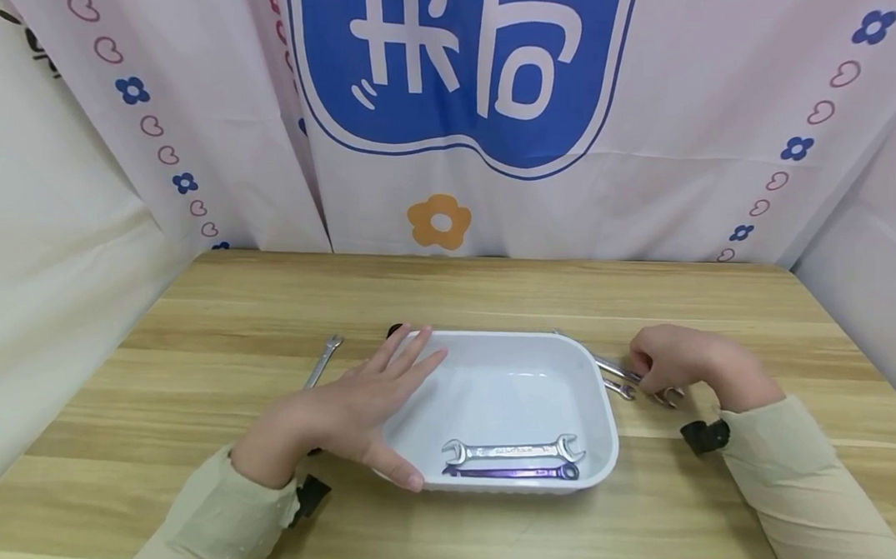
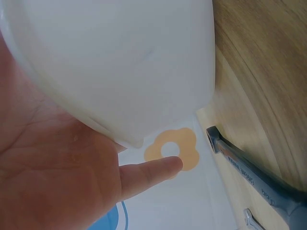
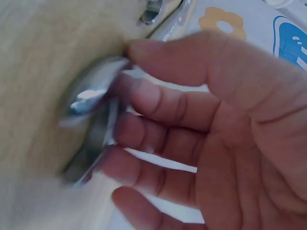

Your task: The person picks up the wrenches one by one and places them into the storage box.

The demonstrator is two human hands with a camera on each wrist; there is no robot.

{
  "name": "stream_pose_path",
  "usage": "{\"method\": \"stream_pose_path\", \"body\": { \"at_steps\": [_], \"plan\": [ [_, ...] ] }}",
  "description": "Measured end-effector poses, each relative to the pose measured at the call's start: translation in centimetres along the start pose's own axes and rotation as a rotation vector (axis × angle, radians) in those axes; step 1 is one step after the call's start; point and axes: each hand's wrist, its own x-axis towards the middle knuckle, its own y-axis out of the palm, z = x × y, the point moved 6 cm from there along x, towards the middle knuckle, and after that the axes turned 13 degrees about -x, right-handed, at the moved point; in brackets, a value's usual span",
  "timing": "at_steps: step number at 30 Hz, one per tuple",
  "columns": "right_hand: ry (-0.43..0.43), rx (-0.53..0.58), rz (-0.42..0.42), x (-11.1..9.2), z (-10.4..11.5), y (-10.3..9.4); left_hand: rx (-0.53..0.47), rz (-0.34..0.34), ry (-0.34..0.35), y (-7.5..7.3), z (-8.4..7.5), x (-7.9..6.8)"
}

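In the head view a white tray (image 1: 498, 394) holds a silver open-ended wrench (image 1: 511, 452) and a purple wrench (image 1: 511, 473) along its near side. My left hand (image 1: 356, 408) spreads its fingers over the tray's left rim, and the left wrist view has the palm against the tray wall. To the right of the tray, my right hand (image 1: 672, 357) pinches a silver wrench (image 1: 671, 397) between thumb and fingers. The right wrist view shows its blurred shiny end (image 3: 91, 91). A smaller silver wrench (image 1: 622, 390) lies beside that hand, partly hidden by the tray.
Left of the tray lies another silver wrench (image 1: 324, 360), partly behind my left arm. A dark wrench (image 2: 259, 175) rests on the wooden table (image 1: 217, 323) in the left wrist view. A printed curtain (image 1: 565, 208) hangs behind the table.
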Motion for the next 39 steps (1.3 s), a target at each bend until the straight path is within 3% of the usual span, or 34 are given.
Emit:
{"method": "stream_pose_path", "body": {
  "at_steps": [10,15,28,33,39],
  "plan": [
    [0.066,-0.004,0.018,-0.4,0.0,0.1,-0.004,-0.002,-0.004,0.0,0.0,0.0],
    [0.053,0.01,0.013,-0.5,-0.2,0.0,-0.004,0.001,-0.001,0.0,0.0,0.1],
    [-0.239,0.327,0.175,-0.4,-1.9,0.7,0.014,0.004,0.025,0.0,-0.2,0.0],
    [-0.267,0.382,0.2,-0.8,-2.1,0.6,0.004,0.008,0.013,0.0,-0.1,0.0],
    [-0.225,0.363,0.176,-1.2,-2.7,0.0,0.004,0.009,0.016,0.0,-0.1,0.0]
  ]
}}
